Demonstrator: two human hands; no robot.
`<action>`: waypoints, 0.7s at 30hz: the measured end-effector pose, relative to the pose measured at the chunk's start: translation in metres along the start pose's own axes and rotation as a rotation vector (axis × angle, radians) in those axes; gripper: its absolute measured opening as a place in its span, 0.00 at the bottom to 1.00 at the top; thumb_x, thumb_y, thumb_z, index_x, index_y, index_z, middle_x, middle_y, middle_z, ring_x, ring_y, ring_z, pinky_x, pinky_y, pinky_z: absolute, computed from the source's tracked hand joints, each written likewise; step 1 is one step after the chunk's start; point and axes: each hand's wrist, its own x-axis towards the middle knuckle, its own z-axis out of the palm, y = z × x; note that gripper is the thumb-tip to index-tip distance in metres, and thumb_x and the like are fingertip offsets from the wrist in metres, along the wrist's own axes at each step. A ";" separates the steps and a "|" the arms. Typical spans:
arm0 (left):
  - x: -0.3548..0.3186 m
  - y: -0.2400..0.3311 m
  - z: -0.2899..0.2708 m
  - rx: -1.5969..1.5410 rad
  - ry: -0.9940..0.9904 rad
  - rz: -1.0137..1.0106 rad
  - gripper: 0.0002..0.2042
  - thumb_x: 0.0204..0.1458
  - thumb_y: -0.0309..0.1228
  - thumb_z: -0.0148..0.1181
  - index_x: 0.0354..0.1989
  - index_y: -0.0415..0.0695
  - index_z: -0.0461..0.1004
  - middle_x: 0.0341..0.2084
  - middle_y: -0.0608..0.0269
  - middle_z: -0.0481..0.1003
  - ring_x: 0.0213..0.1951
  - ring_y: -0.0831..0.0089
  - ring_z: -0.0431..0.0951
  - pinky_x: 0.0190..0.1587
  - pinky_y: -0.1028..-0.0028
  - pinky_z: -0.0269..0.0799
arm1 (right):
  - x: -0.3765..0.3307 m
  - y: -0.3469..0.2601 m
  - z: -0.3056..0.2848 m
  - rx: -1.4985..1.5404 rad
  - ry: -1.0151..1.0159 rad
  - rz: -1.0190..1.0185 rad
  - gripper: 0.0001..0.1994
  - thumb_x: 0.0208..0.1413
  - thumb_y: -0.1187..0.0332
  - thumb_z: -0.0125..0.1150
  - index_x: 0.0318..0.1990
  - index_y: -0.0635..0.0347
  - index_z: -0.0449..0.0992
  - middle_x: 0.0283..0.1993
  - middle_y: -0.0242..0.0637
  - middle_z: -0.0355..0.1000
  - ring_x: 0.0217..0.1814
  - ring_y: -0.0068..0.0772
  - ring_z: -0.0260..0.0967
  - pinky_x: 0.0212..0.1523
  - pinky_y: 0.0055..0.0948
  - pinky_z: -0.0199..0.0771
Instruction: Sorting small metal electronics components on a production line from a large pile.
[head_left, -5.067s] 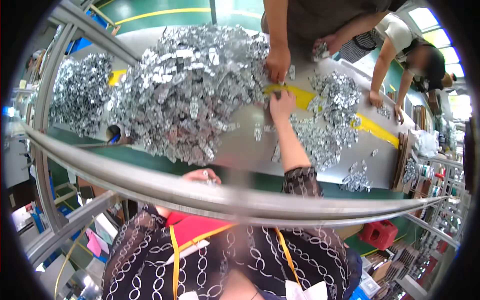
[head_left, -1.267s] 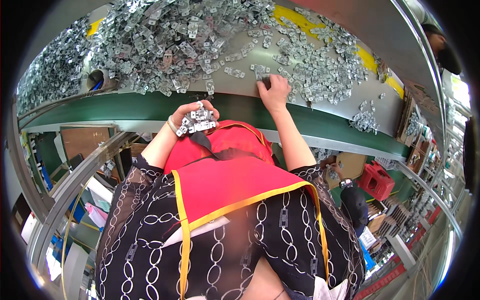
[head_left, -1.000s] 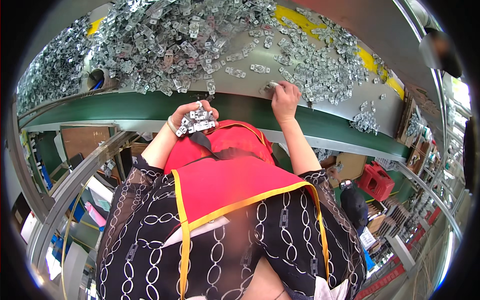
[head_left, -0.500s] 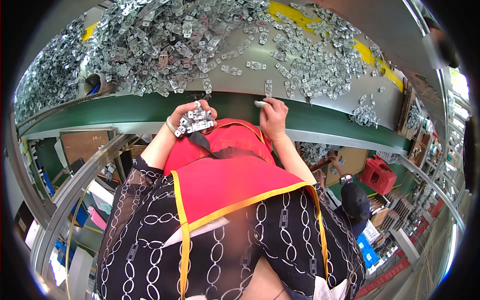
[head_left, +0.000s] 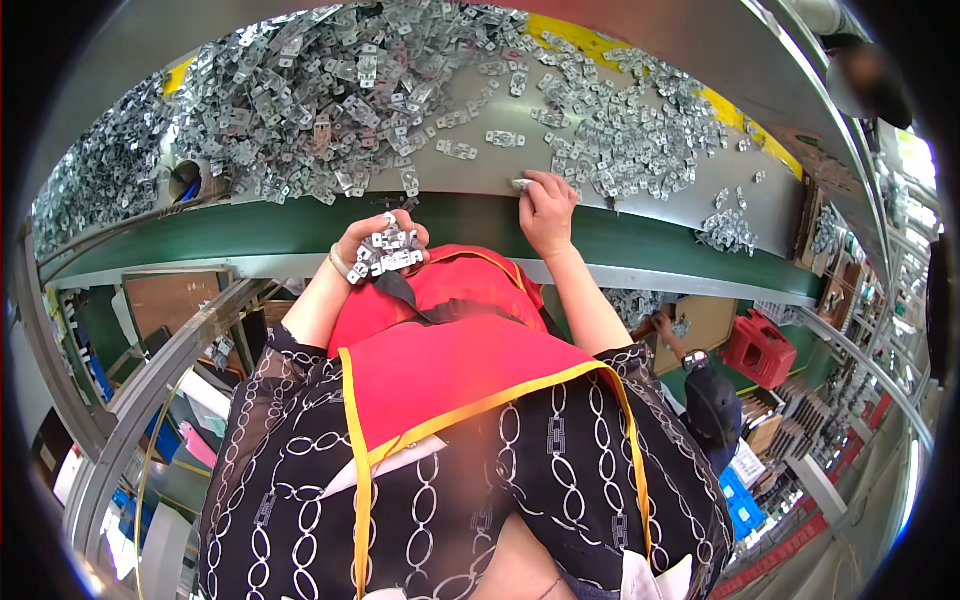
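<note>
My left hand is closed around a cluster of small silver metal brackets, held just above the red apron. My right hand reaches over the near edge of the metal tabletop. Its fingers are bent together, with a whitish cover at one fingertip. Whatever lies under or between those fingers is hidden. Beyond the hands, a large heap of the same brackets fills the left of the tabletop, and a thinner spread of brackets lies to the right.
A green strip runs along the table's front edge. At the left, a round pipe end sits by the heap. Metal rails stand at lower left. At lower right, another person works near a red plastic stool.
My right hand has moved up onto the tabletop's edge, covering the spot where a single bracket lay. My left hand keeps its brackets, shifted slightly.
</note>
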 end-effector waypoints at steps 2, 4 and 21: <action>0.000 -0.001 -0.002 -0.003 -0.005 0.005 0.17 0.57 0.43 0.54 0.45 0.42 0.70 0.44 0.43 0.69 0.49 0.47 0.75 0.37 0.60 0.82 | -0.002 0.008 0.004 -0.035 0.073 0.067 0.05 0.47 0.71 0.60 0.34 0.53 0.77 0.47 0.30 0.73 0.53 0.38 0.67 0.52 0.40 0.59; 0.000 0.000 -0.003 -0.003 -0.010 0.003 0.17 0.57 0.43 0.53 0.45 0.42 0.70 0.44 0.43 0.69 0.49 0.48 0.75 0.37 0.60 0.81 | 0.001 0.019 0.002 -0.053 0.115 0.106 0.06 0.47 0.71 0.60 0.34 0.53 0.77 0.47 0.31 0.73 0.53 0.39 0.67 0.52 0.40 0.60; -0.005 -0.001 0.001 -0.022 0.030 0.028 0.17 0.57 0.43 0.53 0.44 0.41 0.71 0.43 0.44 0.68 0.48 0.47 0.75 0.36 0.61 0.83 | 0.060 0.001 0.020 -0.081 0.049 0.003 0.11 0.48 0.64 0.60 0.38 0.57 0.77 0.52 0.33 0.70 0.55 0.42 0.63 0.53 0.45 0.57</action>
